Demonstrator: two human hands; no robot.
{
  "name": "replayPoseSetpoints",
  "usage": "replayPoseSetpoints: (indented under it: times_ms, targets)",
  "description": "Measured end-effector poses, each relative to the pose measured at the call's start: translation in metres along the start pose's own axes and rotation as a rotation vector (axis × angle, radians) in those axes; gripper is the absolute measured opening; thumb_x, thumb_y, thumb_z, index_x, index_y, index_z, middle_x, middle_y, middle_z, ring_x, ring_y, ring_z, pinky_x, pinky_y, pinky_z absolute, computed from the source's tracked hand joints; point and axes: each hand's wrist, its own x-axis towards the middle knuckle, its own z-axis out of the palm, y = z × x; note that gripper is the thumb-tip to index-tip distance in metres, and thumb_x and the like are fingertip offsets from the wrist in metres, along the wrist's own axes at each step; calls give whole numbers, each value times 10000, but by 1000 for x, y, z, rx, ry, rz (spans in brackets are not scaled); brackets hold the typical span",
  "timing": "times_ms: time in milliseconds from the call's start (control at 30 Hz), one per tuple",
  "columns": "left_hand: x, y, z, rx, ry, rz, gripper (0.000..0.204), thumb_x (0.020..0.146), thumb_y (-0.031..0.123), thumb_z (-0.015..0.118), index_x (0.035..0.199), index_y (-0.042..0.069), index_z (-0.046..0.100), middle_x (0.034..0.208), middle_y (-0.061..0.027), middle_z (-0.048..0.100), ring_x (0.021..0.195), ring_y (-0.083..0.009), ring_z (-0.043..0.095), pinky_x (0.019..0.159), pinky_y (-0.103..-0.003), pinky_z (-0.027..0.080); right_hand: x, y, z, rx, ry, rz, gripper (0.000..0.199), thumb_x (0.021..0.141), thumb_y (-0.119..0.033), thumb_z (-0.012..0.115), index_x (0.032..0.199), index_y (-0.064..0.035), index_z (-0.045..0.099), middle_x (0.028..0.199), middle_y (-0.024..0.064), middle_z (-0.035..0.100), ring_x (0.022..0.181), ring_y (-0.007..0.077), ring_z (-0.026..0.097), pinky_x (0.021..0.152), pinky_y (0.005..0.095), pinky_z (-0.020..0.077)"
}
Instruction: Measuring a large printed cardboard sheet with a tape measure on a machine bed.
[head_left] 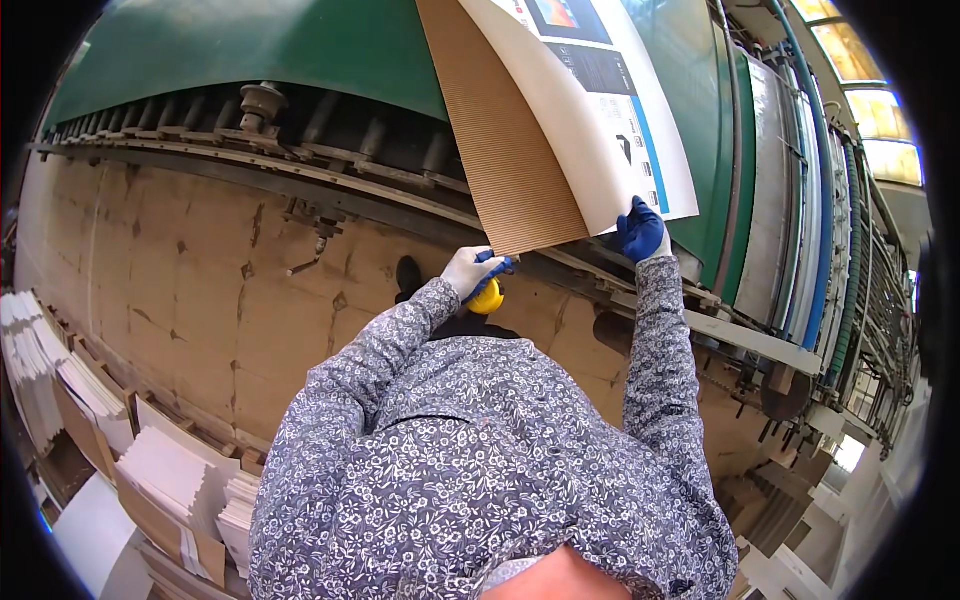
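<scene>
A brown corrugated cardboard sheet [515,160] lies over the green belt, its near end sticking out toward me. On top of it is a white printed sheet [625,110] with dark and blue areas, its left side curling up off the cardboard. My left hand [474,272], in a white and blue glove, is closed on the cardboard's near left corner. Just below that hand shows a yellow rounded object [487,297], partly hidden; its kind is unclear. My right hand [643,232], in a blue glove, pinches the near edge of the printed sheet.
The green belt [340,50] of a long machine runs across the far side, with rollers and a metal rail [330,185] along its near edge. Rollers and pipes [800,200] rise at the right. Stacks of white sheets [175,470] stand at the lower left, beyond the tan floor [190,290].
</scene>
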Motion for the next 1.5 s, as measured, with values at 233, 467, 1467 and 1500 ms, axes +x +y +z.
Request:
replayPoseSetpoints:
  times_ms: [233,467,1467,1500]
  targets:
    - [-28,68,-5,92,17,52,252,850,146,504,985,-48,589,878,-70,632,770,-91,579,670,-197,453,46,-52,-40,-168,14,-167,145,876,-168,451,964,-116,554,841,-5,608,820,148,564,705,300,469]
    - [-60,113,-33,-127,39,73,234,824,137,529,951,-47,601,876,-94,632,744,-114,590,659,-217,467,84,-79,-58,-1203,29,-678,231,782,-163,542,939,6,537,749,61,603,723,178,579,660,279,465]
    - [-77,132,-46,25,75,120,240,814,145,543,982,-15,605,894,-31,622,764,-51,544,674,-182,429,80,-33,-46,-1752,191,-497,232,712,-101,464,875,54,522,794,131,589,735,191,567,640,277,454]
    - [-70,140,-38,-6,-2,128,240,813,143,543,982,-16,604,894,-31,621,766,-54,546,677,-184,430,104,-49,-124,-1765,287,-451,232,712,-101,464,875,54,522,794,131,589,735,191,567,640,277,454]
